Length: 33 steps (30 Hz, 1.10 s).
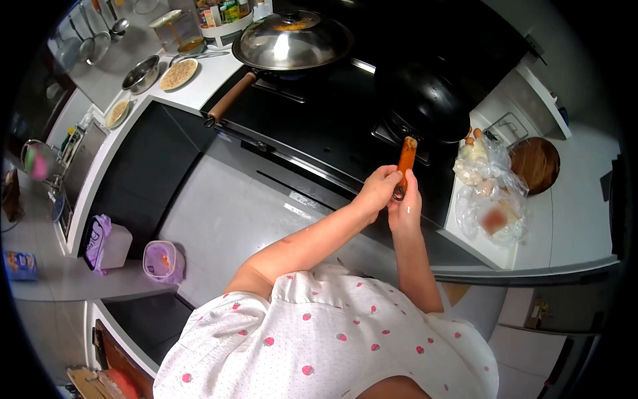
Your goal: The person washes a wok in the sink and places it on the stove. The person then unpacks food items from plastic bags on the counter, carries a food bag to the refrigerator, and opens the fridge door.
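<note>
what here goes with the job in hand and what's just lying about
In use, by the look of it:
- both hands, on the wok handle
- wok
- stove

Apparently just lying about:
- covered pan
- metal bowl
- plastic bags
- round wooden board

Top [312,346], one, white, light fabric, loose cut. Print: scattered pinkish-red strawberries over rows of tiny dots. Seam across the front, cloth gathered along it. Neckline: rounded, partly in view. Sleeves [219,319], two: short, wide, same strawberry print. Forearms [312,239]: bare. Hands [377,194], two: bare.
</note>
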Tool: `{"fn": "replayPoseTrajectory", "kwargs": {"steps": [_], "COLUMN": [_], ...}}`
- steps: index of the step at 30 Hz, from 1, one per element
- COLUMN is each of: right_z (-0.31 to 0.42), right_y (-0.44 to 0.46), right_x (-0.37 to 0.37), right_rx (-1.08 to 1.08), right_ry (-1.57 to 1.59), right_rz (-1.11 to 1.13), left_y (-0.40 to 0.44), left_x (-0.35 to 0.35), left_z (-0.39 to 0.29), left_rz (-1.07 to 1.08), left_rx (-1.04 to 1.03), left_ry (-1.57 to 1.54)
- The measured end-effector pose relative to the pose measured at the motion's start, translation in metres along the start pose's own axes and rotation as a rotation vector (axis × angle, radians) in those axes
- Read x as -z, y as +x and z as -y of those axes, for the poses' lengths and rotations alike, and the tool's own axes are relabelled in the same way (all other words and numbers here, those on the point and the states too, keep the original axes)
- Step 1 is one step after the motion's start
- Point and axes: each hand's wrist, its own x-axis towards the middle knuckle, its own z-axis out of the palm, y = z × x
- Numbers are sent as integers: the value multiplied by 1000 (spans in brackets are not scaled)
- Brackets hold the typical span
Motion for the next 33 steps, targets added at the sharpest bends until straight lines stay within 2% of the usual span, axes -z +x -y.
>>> {"fn": "replayPoseTrajectory", "kwargs": {"steps": [8, 25, 33], "right_z": [-2, -3, -5], "right_y": [-4, -3, -7], "right_x": [-2, 2, -4], "right_rx": [7, 15, 8], "right_ry": [5, -19, -25], "right_rz": [31, 80, -33], "left_y": [-6, 2, -1], "left_x": [-6, -5, -4], "left_z": [1, 14, 13], "left_rz": [-104, -116, -89], "left_rx": [-43, -89, -80], "left_ry": [65, -32, -102]}}
